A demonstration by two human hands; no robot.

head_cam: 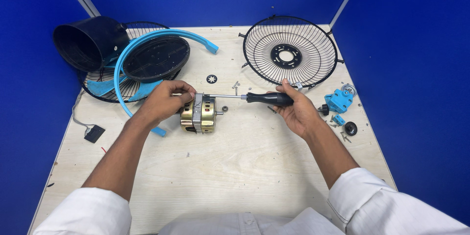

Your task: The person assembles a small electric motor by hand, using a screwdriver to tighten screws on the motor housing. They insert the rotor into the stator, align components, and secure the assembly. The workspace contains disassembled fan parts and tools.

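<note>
Brass-coloured motor [198,116] sits mid-surface [235,176], steel band around its middle. Left hand [164,100] closed on the motor's top-left edge, fingers wrapped over it. Right hand [293,107] closed around black handle of screwdriver [254,98]; shaft runs level leftward, tip at the motor's top edge. Loose screws [235,86] and small black star washer [211,79] just behind. Blue plastic bracket [339,101] and black knob [350,128] right of the right hand. Far right: wire fan guard [290,51]. Far left: second guard, blue ring [147,44], black cone housing [90,41].
</note>
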